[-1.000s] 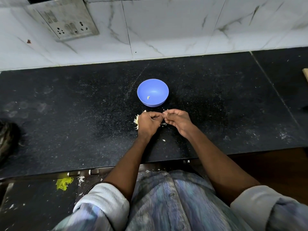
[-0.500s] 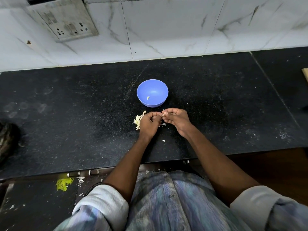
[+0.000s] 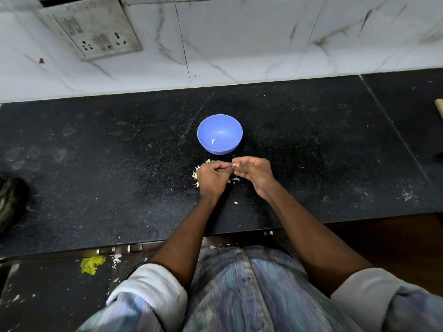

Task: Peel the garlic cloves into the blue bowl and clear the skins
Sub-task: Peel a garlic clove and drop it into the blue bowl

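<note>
a person works a garlic clove [image 3: 233,165] between both hands just in front of the blue bowl [image 3: 219,133] on a black stone bench [image 3: 96,164].

the left hand [image 3: 212,178] is curled into a loose fist and the right hand [image 3: 254,171] meets it fingertip to fingertip, both pinching the small pale clove where they touch; to do this step well, the judgement is to steady the clove in one hand while the other strips the papery skin, letting it fall near the pile of skins [image 3: 197,174] beside the left hand, then drop the bare clove in the bowl, where one peeled clove [image 3: 213,141] lies. most of the held clove is hidden by the fingers, so how much skin remains cannot be told; the pile is partly covered by the left hand, and loose flakes [image 3: 235,202] are too small to identify.
</note>
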Available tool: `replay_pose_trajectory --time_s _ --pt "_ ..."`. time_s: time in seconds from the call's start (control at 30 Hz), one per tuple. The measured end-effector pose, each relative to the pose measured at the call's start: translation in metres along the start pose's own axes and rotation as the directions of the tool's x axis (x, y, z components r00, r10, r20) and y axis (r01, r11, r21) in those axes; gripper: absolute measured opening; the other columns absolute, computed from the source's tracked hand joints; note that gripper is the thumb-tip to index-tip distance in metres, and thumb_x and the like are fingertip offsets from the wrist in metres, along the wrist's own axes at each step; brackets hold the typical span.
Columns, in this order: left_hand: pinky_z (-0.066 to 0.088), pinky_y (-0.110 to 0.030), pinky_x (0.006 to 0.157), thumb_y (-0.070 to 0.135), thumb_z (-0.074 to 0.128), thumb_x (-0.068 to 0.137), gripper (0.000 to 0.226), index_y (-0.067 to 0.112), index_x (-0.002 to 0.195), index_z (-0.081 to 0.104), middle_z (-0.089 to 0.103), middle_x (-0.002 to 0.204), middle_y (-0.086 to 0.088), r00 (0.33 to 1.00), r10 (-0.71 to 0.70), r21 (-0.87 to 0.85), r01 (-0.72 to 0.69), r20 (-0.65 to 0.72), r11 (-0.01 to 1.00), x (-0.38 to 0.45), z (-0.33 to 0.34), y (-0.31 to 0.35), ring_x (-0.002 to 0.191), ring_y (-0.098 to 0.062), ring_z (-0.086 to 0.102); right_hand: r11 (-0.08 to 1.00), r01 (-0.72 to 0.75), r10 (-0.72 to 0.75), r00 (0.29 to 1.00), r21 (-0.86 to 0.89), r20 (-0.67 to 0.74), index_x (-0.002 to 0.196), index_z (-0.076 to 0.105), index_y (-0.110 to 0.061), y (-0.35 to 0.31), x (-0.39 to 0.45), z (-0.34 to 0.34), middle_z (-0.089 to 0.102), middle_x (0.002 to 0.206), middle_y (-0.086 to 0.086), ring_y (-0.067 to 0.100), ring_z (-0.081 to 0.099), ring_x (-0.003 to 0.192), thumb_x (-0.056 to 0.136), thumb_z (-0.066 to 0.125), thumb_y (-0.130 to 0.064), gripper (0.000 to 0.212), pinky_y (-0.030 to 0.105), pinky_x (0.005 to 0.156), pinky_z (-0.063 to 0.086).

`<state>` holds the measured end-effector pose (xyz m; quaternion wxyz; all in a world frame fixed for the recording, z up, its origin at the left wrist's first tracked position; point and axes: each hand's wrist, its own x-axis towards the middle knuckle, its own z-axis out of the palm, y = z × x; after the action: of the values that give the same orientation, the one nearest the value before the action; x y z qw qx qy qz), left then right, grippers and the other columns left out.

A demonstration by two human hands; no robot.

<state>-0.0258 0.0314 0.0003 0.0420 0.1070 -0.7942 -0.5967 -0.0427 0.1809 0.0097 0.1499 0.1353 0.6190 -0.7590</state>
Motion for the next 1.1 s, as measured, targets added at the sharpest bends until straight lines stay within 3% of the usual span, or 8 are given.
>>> replay_pose_trajectory --time_s 0.23,0.4,0.57,0.8,1.1 --pt "0.063 -0.031 0.075 0.015 0.087 0.081 0.007 0.012 0.088 0.086 0.080 0.079 0.002 0.994 -0.105 -0.138 0.103 -0.008 0.985 -0.004 -0.001 0.006 0.073 -0.012 0.076 0.996 0.065 -0.066 0.998 -0.060 -0.015 0.110 0.075 0.002 0.001 -0.002 0.001 0.077 0.098 0.022 0.020 0.074 0.087 0.088 0.073 0.006 0.022 0.026 0.081 0.059" --pt "0.064 -0.030 0.070 0.017 0.087 0.082 0.009 0.010 0.087 0.085 0.080 0.076 0.001 0.988 -0.150 -0.153 0.145 -0.021 0.978 -0.005 -0.001 0.005 0.069 -0.012 0.074 0.989 0.105 -0.109 0.994 -0.105 -0.029 0.108 0.075 -0.001 0.000 -0.003 0.004 0.078 0.094 0.018 0.022 0.075 0.087 0.087 0.074 0.005 0.022 0.030 0.081 0.061" --pt "0.058 -0.019 0.063 0.022 0.089 0.083 0.015 0.009 0.087 0.082 0.079 0.075 0.003 0.990 -0.137 -0.078 0.134 -0.032 0.988 -0.003 0.000 0.001 0.067 -0.007 0.074 0.989 0.088 -0.092 0.996 -0.120 -0.024 0.111 0.073 0.000 -0.002 -0.004 0.008 0.078 0.098 0.016 0.025 0.077 0.093 0.090 0.074 0.001 0.021 0.034 0.081 0.063" --pt "0.064 -0.032 0.071 0.008 0.067 0.099 0.012 0.007 0.101 0.079 0.079 0.082 -0.003 0.993 -0.118 -0.128 0.115 -0.016 0.985 0.000 -0.002 -0.007 0.071 -0.017 0.075 0.996 0.088 -0.089 0.995 -0.029 -0.036 0.111 0.072 0.004 -0.003 -0.003 0.007 0.077 0.099 0.022 0.031 0.076 0.094 0.089 0.074 0.004 0.022 0.035 0.086 0.062" --pt "0.058 -0.019 0.069 0.007 0.080 0.089 0.009 0.009 0.098 0.082 0.080 0.083 0.005 1.000 0.017 -0.029 -0.017 -0.005 0.999 -0.002 -0.004 -0.005 0.072 -0.008 0.074 0.993 0.100 -0.103 0.993 -0.056 -0.055 0.108 0.072 0.010 -0.004 0.000 0.008 0.075 0.095 0.027 0.024 0.077 0.085 0.088 0.072 0.009 0.020 0.025 0.079 0.060"
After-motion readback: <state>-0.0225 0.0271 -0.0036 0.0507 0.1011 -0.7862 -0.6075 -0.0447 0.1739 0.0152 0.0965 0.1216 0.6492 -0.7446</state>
